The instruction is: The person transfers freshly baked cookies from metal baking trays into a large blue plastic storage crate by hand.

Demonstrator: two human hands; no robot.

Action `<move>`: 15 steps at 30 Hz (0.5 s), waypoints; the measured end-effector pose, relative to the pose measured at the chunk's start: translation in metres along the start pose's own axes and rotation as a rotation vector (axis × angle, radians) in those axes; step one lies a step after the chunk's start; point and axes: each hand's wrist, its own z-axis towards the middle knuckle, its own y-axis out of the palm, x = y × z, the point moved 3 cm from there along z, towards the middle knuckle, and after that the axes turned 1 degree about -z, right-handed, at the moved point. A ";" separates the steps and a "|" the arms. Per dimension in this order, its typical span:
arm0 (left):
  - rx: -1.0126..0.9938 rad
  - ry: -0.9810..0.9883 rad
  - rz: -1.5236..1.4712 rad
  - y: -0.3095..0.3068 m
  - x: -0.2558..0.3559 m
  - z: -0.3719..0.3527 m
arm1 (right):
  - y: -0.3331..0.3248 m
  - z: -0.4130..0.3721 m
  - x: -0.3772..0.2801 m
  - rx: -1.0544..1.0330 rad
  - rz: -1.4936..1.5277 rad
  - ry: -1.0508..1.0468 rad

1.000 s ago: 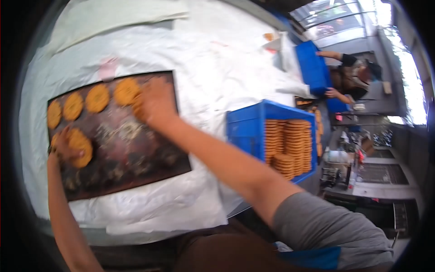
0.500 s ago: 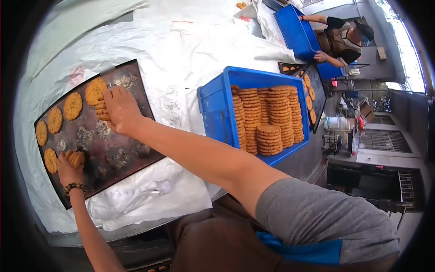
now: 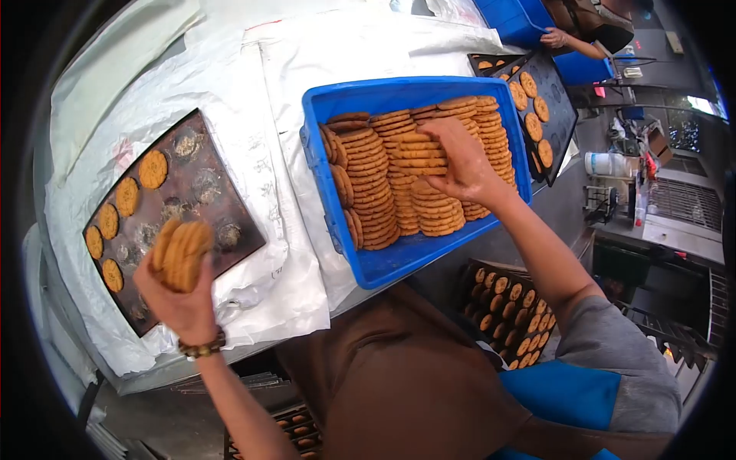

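Observation:
My left hand point(image 3: 181, 303) is raised over the near edge of a dark baking tray point(image 3: 172, 201), fingers wrapped round a small stack of cookies point(image 3: 182, 253) that is blurred by motion. Several single cookies point(image 3: 153, 169) lie along the tray's left side, beside crumb-marked bare spots. Inside a blue crate point(image 3: 406, 270), my right hand point(image 3: 469, 165) grips another short stack of cookies point(image 3: 418, 156) between thumb and fingers. Tall columns of cookies point(image 3: 368, 184) stand around it, and a few cookies lean on edge by the crate's left wall.
White sheeting point(image 3: 284, 299) covers the table under tray and crate. Beyond the crate's right side lies another tray point(image 3: 553, 100) with cookies. A rack of cookie trays point(image 3: 510, 314) stands below the table edge. At the top right, a co-worker's hand point(image 3: 556, 38) touches another blue crate point(image 3: 514, 19).
My right hand has carried its cookies from the tray into the blue crate. My left hand has lifted its stack off the tray and moved right. The view has shifted toward the crate.

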 end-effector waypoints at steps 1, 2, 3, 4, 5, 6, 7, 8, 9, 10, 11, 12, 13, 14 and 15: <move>-0.027 0.080 -0.007 0.021 0.040 0.000 | 0.002 -0.007 0.015 0.014 0.014 0.004; -0.056 0.160 -0.014 0.042 0.076 0.000 | 0.006 -0.015 0.026 -0.035 0.030 -0.020; -0.079 0.197 -0.079 0.068 0.102 -0.002 | 0.009 -0.022 0.037 -0.086 0.047 -0.043; -0.103 0.231 -0.142 0.093 0.124 -0.004 | 0.011 -0.026 0.048 -0.073 0.064 -0.036; -0.136 0.308 -0.041 0.112 0.150 -0.004 | 0.017 -0.028 0.056 -0.109 0.061 -0.045; -0.169 0.385 0.058 0.132 0.172 -0.003 | 0.022 -0.030 0.065 -0.145 0.055 -0.053; -0.183 0.338 -0.058 0.159 0.178 -0.005 | 0.029 -0.032 0.076 -0.182 0.048 -0.048; -0.194 0.287 -0.174 0.185 0.182 -0.009 | 0.029 -0.034 0.081 -0.171 0.061 -0.045; -0.215 0.267 -0.154 0.200 0.195 -0.008 | 0.033 -0.035 0.086 -0.263 0.071 -0.022; -0.222 0.277 -0.144 0.215 0.202 -0.006 | 0.033 -0.035 0.089 -0.357 0.080 0.001; -0.219 0.299 -0.095 0.232 0.204 -0.008 | 0.028 -0.036 0.095 -0.447 0.152 0.024; -0.215 0.320 -0.046 0.247 0.205 -0.009 | 0.023 -0.036 0.098 -0.440 0.163 0.025; -0.214 0.309 -0.018 0.262 0.204 -0.010 | 0.021 -0.037 0.101 -0.477 0.198 0.021; -0.220 0.316 -0.010 0.276 0.204 -0.013 | 0.020 -0.040 0.104 -0.514 0.231 0.017; -0.243 0.293 -0.018 0.288 0.205 -0.015 | 0.020 -0.044 0.106 -0.476 0.270 0.011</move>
